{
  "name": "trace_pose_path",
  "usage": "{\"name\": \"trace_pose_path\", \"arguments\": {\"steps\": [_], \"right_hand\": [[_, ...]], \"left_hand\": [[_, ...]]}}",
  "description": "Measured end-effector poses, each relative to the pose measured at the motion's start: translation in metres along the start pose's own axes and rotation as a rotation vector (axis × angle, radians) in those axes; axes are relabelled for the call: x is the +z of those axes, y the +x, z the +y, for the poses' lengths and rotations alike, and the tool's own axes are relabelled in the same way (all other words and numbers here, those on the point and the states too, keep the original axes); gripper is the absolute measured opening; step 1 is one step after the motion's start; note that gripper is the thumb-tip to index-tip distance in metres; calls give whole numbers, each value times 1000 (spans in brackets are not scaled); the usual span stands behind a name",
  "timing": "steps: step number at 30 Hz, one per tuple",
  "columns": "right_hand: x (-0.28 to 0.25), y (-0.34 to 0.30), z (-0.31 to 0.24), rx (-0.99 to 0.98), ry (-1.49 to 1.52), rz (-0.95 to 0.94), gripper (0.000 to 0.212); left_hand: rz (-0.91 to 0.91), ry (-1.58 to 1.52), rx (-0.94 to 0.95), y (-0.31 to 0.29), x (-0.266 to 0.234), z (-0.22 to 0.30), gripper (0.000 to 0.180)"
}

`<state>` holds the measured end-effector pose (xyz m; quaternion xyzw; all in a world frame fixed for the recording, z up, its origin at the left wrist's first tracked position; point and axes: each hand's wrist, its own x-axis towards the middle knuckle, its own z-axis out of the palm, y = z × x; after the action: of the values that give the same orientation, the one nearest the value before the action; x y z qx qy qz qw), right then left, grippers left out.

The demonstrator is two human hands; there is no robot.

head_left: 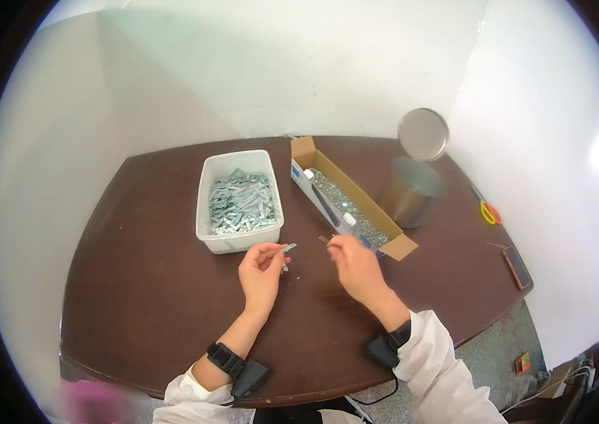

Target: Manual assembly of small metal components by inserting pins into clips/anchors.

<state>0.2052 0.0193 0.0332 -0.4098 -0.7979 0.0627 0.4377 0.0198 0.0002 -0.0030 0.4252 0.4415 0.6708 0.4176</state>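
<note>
1. A metal can (pixel 404 203) stands near the far right corner of the brown tabletop (pixel 151 233).
2. A round grey disc (pixel 423 134) shows just beyond the can.
3. Scissors (pixel 489 213) with yellow and red handles lie at the right edge.
4. A phone (pixel 516 267) in a brownish case lies by the near right corner.
5. A small red-and-yellow thing (pixel 522 363) shows against the grey floor (pixel 490 353) past that corner.
6. A blurred pink object (pixel 94 401) shows off the near left corner.
7. White walls (pixel 299 71) rise past the far edge.
</note>
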Motion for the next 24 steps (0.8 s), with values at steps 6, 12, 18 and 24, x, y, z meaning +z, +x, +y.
{"name": "trace_pose_path", "arguments": {"steps": [6, 12, 18, 24], "right_hand": [[-47, 35, 17, 234, -276, 119, 14], [-48, 44, 65, 348, -625, -351, 14], [-34, 57, 68, 397, -821, -557, 14], [-31, 58, 68, 414, -793, -537, 16]], "left_hand": [[68, -38, -120, 3, -5, -1, 9], [31, -53, -146, 5, -7, -5, 11], [-26, -149, -210, 4, -4, -2, 11], [-160, -372, -406, 7, -14, -4, 22]]}}
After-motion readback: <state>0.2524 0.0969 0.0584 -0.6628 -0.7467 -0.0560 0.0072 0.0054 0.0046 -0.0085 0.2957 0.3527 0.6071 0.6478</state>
